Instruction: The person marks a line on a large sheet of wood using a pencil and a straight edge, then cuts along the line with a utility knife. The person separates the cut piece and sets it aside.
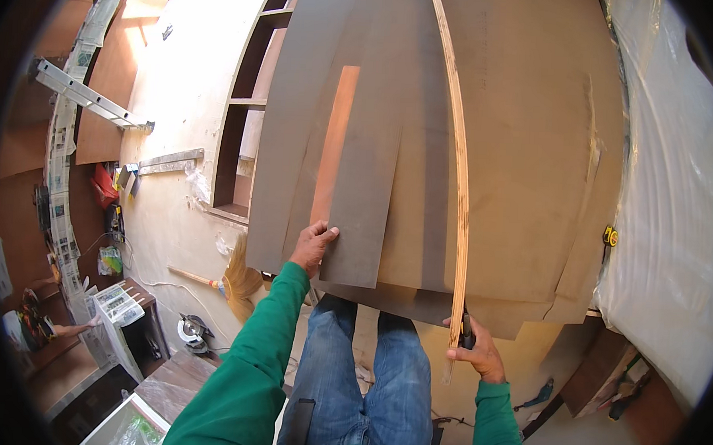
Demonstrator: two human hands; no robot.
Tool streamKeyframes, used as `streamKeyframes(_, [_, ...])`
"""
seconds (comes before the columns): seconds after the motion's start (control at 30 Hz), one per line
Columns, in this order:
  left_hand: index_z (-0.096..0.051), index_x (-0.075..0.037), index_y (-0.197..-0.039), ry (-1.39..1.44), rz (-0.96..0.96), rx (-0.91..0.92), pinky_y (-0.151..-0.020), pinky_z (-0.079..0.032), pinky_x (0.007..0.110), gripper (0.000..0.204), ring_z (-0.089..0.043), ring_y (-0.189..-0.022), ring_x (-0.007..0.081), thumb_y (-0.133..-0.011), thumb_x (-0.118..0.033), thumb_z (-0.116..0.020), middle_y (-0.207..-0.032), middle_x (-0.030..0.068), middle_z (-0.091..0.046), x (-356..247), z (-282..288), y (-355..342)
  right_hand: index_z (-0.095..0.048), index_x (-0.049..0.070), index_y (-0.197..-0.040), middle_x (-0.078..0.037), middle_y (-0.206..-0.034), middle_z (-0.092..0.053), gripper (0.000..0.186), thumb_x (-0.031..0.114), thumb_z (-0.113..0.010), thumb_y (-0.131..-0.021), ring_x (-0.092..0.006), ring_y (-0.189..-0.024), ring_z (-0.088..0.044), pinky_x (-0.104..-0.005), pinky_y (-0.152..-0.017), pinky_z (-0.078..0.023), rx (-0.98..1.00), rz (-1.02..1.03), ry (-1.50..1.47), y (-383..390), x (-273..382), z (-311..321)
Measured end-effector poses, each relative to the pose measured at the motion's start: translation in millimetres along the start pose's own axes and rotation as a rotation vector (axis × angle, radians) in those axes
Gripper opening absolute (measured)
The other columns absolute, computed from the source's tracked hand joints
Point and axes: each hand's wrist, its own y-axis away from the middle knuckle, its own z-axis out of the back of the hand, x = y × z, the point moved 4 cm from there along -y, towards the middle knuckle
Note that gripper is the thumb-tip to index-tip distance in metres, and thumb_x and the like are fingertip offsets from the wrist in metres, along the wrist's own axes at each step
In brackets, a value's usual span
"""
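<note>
A broad stack of thin grey-brown laminate sheets (525,190) lies in front of me. On it rests a smaller dark grey laminate piece (362,191); a narrow orange-brown strip (334,142) shows along its left side. My left hand (316,246) is closed on the piece's near left edge, thumb on top. A long, thin wooden strip (455,147) runs away from me across the sheets. At its near end my right hand (482,354) is closed around a small black tool (468,335), with the thumb against the wood. The tool's tip is hidden, so its kind is unclear.
A yellow tape measure (610,236) lies at the right beside plastic sheeting (669,172). To the left are a shelf frame (237,130), a broom (238,281), a circular saw (195,333) and a ladder (91,96). Another person's arm (77,330) shows at the lower left.
</note>
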Motion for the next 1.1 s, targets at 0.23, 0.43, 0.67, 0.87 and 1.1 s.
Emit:
streamKeyframes(0.23, [-0.071,0.0,-0.113,-0.03,-0.166,-0.031,-0.086,-0.05,0.025,0.02,-0.062,-0.09,0.0081,-0.102,-0.017,-0.07,-0.1,0.0003,-0.071,-1.3,12.3,10.2,-0.064,0.003,-0.13,-0.002,-0.108,-0.06,0.082,0.041,-0.087,-0.061,-0.016,-0.099,-0.055,-0.0296,-0.092,-0.046,-0.009,-0.069,-0.005,6.6,14.1,-23.3])
streamKeyframes(0.43, [-0.07,-0.001,-0.117,-0.021,-0.049,0.023,-0.089,-0.052,0.027,0.023,-0.065,-0.095,0.0103,-0.102,-0.018,-0.071,-0.104,0.0015,-0.073,10.4,25.0,-6.4,-0.064,0.003,-0.131,-0.002,-0.106,-0.059,0.08,0.036,-0.09,-0.063,-0.0156,-0.1,-0.056,-0.0288,-0.09,-0.046,0.007,-0.094,-0.008,8.1,20.4,-54.1])
streamKeyframes(0.67, [-0.063,0.002,-0.134,-0.438,-0.31,-0.199,-0.098,-0.054,0.041,0.066,-0.066,-0.12,0.0275,-0.098,-0.054,-0.069,-0.131,0.02,-0.067,-65.8,-25.7,-13.7,-0.038,-0.005,-0.159,-0.014,-0.137,-0.061,0.118,0.033,-0.1,-0.065,-0.0218,-0.125,-0.059,-0.033,-0.11,-0.045,-0.035,-0.021,-0.095,0.0,-1.9,-111.6])
streamKeyframes(0.87, [-0.044,0.004,-0.149,-0.172,-0.371,0.185,-0.102,-0.051,0.045,0.088,-0.061,-0.127,0.035,-0.098,-0.064,-0.066,-0.136,0.0213,-0.064,-176.6,-101.4,16.9,-0.041,-0.007,-0.155,-0.022,-0.143,-0.059,0.117,0.043,-0.099,-0.066,-0.0314,-0.134,-0.057,-0.041,-0.115,-0.044,-0.202,0.104,0.042,-13.4,13.6,-192.0])
streamKeyframes(1.1, [-0.055,0.008,-0.133,-0.482,-0.4,-0.169,-0.098,-0.052,0.056,0.071,-0.064,-0.115,0.0538,-0.099,-0.054,-0.066,-0.121,0.0392,-0.065,-155.9,-68.4,-0.4,-0.059,-0.006,-0.14,-0.015,-0.121,-0.071,0.068,0.034,-0.083,-0.09,-0.0197,-0.099,-0.065,-0.0314,-0.086,-0.053,-0.332,0.029,-0.085,-14.3,17.5,-220.6])
